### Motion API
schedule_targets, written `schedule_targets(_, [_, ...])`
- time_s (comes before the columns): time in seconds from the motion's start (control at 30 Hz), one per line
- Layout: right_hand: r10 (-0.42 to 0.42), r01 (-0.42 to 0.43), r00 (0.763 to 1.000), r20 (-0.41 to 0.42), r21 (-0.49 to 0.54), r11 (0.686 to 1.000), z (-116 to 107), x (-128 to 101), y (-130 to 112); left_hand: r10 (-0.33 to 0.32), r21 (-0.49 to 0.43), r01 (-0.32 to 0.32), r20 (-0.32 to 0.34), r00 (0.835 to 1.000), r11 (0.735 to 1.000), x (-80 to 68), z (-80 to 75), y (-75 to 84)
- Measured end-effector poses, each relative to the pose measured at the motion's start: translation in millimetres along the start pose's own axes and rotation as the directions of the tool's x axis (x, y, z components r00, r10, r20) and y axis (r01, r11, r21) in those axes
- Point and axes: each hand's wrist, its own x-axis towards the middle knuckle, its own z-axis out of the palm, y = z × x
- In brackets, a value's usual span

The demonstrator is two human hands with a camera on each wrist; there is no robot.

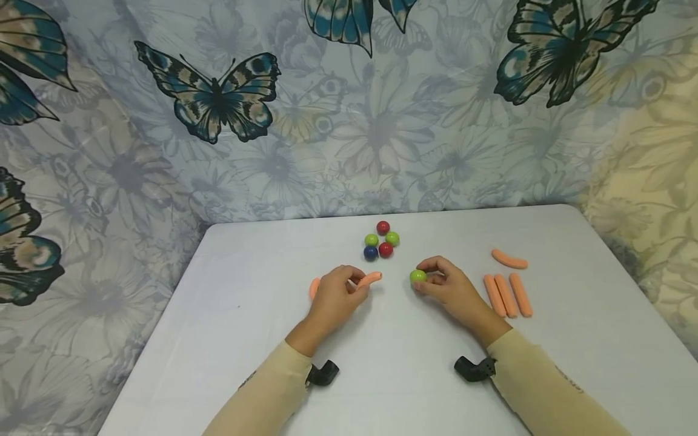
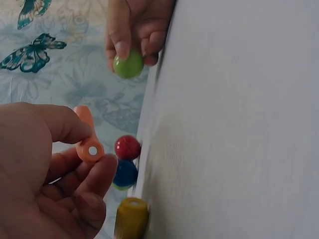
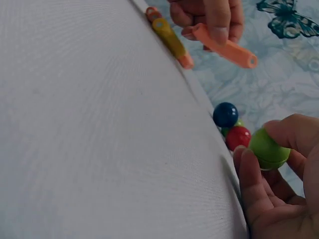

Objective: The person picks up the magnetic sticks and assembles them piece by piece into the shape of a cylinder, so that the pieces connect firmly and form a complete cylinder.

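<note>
White table [image 1: 218,315]; left hand [image 1: 334,298] pinches orange stick [image 1: 369,279]; right hand [image 1: 448,287] holds green ball [image 1: 417,277].

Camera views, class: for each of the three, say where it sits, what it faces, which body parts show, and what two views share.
Head: above, facing down at the white table; both forearms, left hand, right hand.
Left wrist: beside the left hand, facing the orange stick it pinches; the right hand shows beyond.
Right wrist: beside the right hand, facing the green ball it holds.
Shared: both wrist views show the ball cluster.

No readable txt, labels, brands or nos. anywhere; sleeve [image 1: 567,378] print too small to read.
</note>
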Motion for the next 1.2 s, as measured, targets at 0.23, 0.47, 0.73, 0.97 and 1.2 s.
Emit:
schedule_targets(0.23, [0.004,-0.002,1.0,0.013,-0.087,0.996,3,-4,-1,-0.049,-0.107,0.057,0.079,0.996,0.993,-6.9,12.2,8.3])
schedule_targets(0.47, [-0.038,0.043,0.997,0.06,-0.07,0.997,8,-5,-3,-0.03,-0.156,0.043,0.085,0.996,0.987,-9.6,19.3,11.5])
schedule_targets(0.73, [-0.132,0.128,0.98,0.15,0.033,0.991,17,-5,-1,-0.011,-0.154,0.027,0.099,0.995,0.988,-10.0,22.7,6.4])
schedule_targets(0.97, [-0.167,0.176,0.974,0.155,-0.041,0.984,18,-5,-2,0.008,-0.149,0.007,0.096,0.995,0.989,-10.6,22.3,7.9])
schedule_targets(1.2, [-0.172,0.199,0.976,0.132,-0.231,0.952,16,-6,-4,0.002,-0.17,0.014,0.096,0.995,0.985,-10.5,18.4,8.2])
